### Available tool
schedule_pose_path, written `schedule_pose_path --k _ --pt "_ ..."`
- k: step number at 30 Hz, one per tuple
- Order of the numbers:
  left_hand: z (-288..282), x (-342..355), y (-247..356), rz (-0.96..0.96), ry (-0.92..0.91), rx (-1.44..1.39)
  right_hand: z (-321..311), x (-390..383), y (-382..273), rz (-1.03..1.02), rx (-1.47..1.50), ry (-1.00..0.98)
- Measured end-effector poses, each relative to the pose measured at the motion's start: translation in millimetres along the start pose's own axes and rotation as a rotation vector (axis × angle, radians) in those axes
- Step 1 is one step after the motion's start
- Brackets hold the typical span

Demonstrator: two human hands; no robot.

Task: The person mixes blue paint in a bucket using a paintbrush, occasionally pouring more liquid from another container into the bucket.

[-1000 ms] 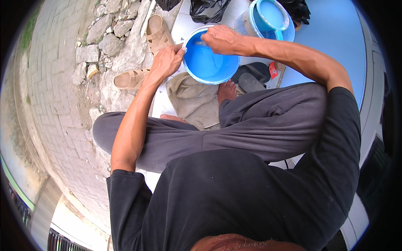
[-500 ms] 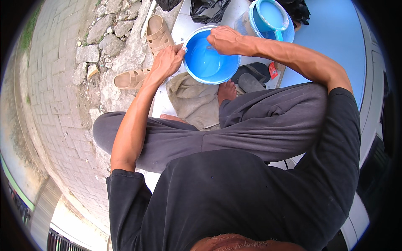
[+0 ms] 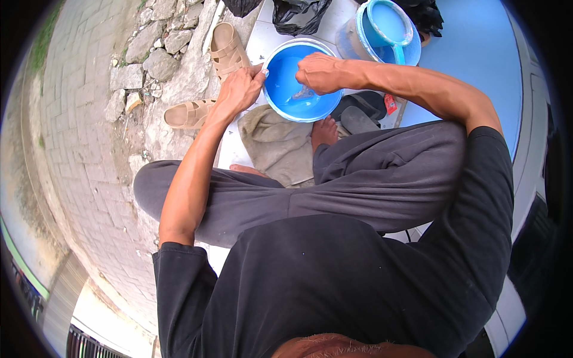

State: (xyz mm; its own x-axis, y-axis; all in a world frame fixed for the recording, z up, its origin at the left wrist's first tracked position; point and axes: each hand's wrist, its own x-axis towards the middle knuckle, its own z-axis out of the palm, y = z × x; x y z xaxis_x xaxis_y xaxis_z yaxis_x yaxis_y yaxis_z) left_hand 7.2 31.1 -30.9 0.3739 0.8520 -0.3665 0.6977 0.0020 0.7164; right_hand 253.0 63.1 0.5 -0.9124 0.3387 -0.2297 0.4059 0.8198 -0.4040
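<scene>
A bucket (image 3: 280, 108) with a pale rim stands in front of me, its inside blue and wet, with blue liquid like paint at the bottom. My left hand (image 3: 242, 89) is closed on the left side of its rim. Over the bucket's right part, my right hand (image 3: 319, 73) is a fist. Below the fist, inside the bucket, shows the greyish end of a tool (image 3: 303, 93); its handle is hidden in my fingers and its kind is unclear.
Behind to the right stands a larger paint-smeared bucket (image 3: 352, 45) with a light-blue dipper (image 3: 391, 24) on it. Black plastic bags (image 3: 301, 17) lie at the back. Nearby are a beige cloth (image 3: 271, 140), dark slippers (image 3: 358, 110), tan sandals (image 3: 230, 48) and stones (image 3: 160, 62).
My right hand has shifted slightly down and inward over the bucket, and the greyish tool end now shows lower beneath it. My left hand stays on the rim.
</scene>
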Motion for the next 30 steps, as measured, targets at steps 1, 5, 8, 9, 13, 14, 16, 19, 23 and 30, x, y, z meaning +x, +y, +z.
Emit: schedule_pose_path --k 1,5,8,9,13,14,16,19,23,30 --pt "0 0 0 0.002 0.001 -0.002 -2 -2 3 0.035 -0.013 0.038" --pt "-1 0 1 -0.001 0.006 0.01 -9 -1 14 0.136 -0.096 0.166" --pt "-1 0 -1 0.002 0.0 0.017 -4 5 15 0.164 -0.163 0.329" --pt "-1 0 -1 0.005 -0.003 0.017 -2 7 15 0.162 -0.126 0.305" --pt "-6 0 6 -0.054 -0.064 -0.009 1 12 3 0.093 0.041 0.166" --pt "-6 1 6 -0.053 -0.067 -0.003 2 12 1 0.057 0.088 0.123" --pt "-4 1 3 -0.036 -0.044 -0.005 3 9 -2 -0.006 0.108 0.085" --pt "1 0 -2 -0.003 0.003 -0.019 1 3 4 0.004 0.046 0.007" --pt "0 0 -1 0.001 0.0 -0.006 -6 2 16 0.155 -0.072 -0.002" --pt "-1 0 0 -0.004 -0.002 -0.008 -3 8 9 0.131 -0.081 0.257"
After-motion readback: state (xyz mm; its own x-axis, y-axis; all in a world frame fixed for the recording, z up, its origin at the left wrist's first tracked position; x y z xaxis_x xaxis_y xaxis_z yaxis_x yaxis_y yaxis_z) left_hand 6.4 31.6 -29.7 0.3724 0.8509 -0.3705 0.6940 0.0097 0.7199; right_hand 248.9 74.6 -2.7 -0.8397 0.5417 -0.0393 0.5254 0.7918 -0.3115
